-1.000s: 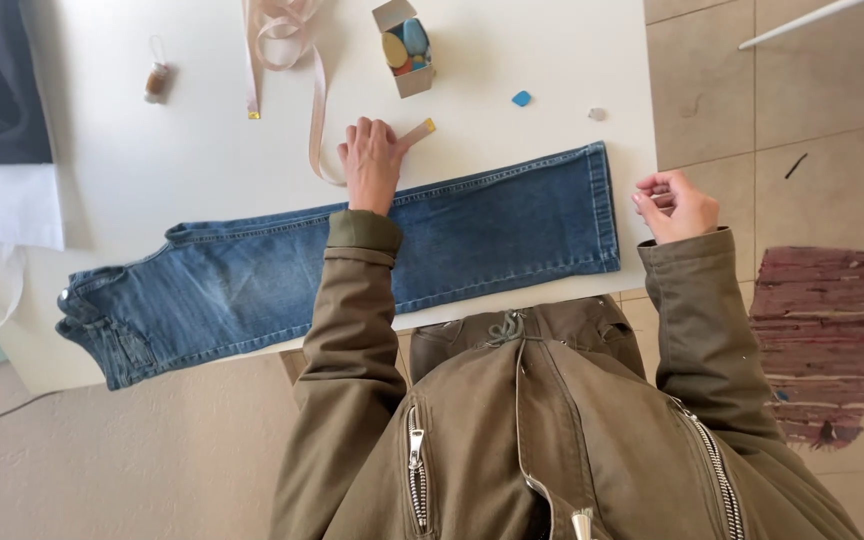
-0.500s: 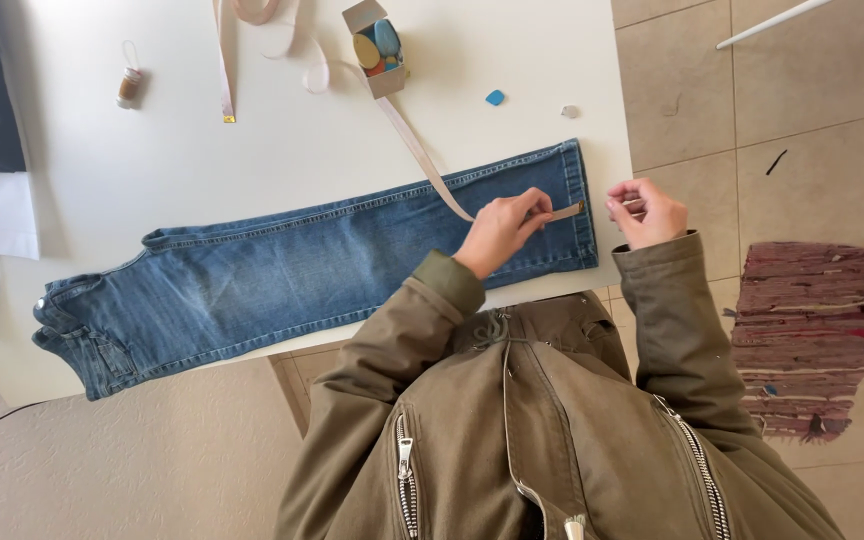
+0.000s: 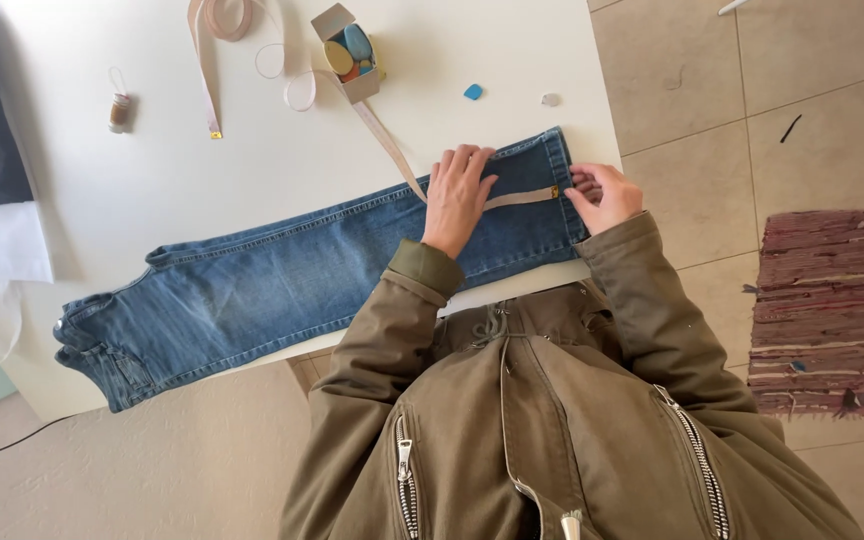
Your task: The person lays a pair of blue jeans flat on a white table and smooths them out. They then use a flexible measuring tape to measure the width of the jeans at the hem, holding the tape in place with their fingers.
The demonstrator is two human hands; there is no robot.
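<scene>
Both olive-sleeved arms reach forward over the near edge of the table, the left hand [image 3: 458, 195] lying flat, palm down, fingers spread and pointing away from the body, while the right hand [image 3: 604, 195] sits near the right edge, fingers curled inward, pinching.

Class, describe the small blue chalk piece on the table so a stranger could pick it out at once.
Start at the white table and find the hem end of the folded jeans. Just beyond that hem, right of the open cardboard box of coloured chalks, lies the small blue chalk piece. Its neighbour, a pale grey piece, differs by colour.
</scene>
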